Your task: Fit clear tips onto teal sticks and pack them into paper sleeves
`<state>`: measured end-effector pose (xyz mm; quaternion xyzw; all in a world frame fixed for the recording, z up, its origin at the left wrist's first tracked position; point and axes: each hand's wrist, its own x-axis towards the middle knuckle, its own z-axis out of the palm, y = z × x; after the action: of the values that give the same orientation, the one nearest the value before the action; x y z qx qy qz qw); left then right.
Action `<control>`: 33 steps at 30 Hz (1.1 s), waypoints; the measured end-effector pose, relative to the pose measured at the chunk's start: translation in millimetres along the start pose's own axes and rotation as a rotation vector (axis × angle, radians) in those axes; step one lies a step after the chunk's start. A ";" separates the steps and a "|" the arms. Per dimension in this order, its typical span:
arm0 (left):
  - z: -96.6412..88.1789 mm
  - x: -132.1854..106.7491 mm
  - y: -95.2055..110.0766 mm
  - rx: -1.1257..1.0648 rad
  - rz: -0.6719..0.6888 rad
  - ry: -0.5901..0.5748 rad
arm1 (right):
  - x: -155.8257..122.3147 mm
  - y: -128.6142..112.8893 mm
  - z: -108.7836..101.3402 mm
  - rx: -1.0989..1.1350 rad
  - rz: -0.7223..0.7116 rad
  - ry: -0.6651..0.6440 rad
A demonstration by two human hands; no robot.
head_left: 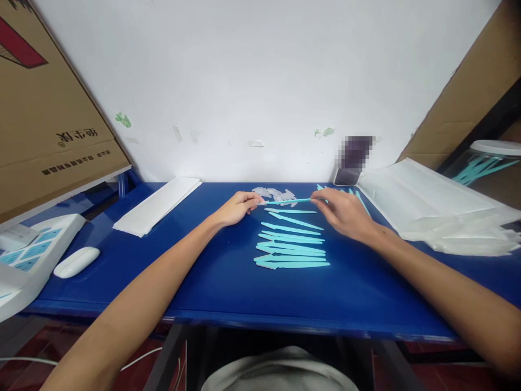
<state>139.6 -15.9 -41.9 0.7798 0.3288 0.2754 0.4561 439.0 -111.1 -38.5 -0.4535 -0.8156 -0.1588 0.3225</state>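
Note:
A turquoise eyebrow razor is stretched level between my two hands above the table. My left hand is closed in a pinch at its blade end, where a whitish translucent blade cap shows at the fingertips. The far end of the handle is gripped by the fingers of my right hand. Just behind the razor lies a heap of translucent caps. Nearer to me, several turquoise razors lie in a rough column, blade ends to the left. More razors are partly hidden behind my right hand.
White folded sheets lie on the blue table at left, near a white oval case and a white tray. Plastic bags and a jar of razors are at right. A pixelated device leans against the wall.

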 end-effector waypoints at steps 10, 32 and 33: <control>4.1 -0.9 1.2 -0.023 -0.003 -0.119 | 2.6 -7.3 -7.5 -0.247 -0.175 0.031; 6.4 0.9 -9.1 0.906 0.043 -0.059 | 3.0 -4.2 -6.5 0.020 0.036 -0.504; 7.2 0.8 -8.0 0.930 0.065 -0.042 | 3.1 -4.5 -7.3 0.041 0.029 -0.521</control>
<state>143.3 -16.2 -52.0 0.9167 0.3835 0.0969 0.0559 436.8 -115.6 -30.8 -0.4840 -0.8676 -0.0153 0.1129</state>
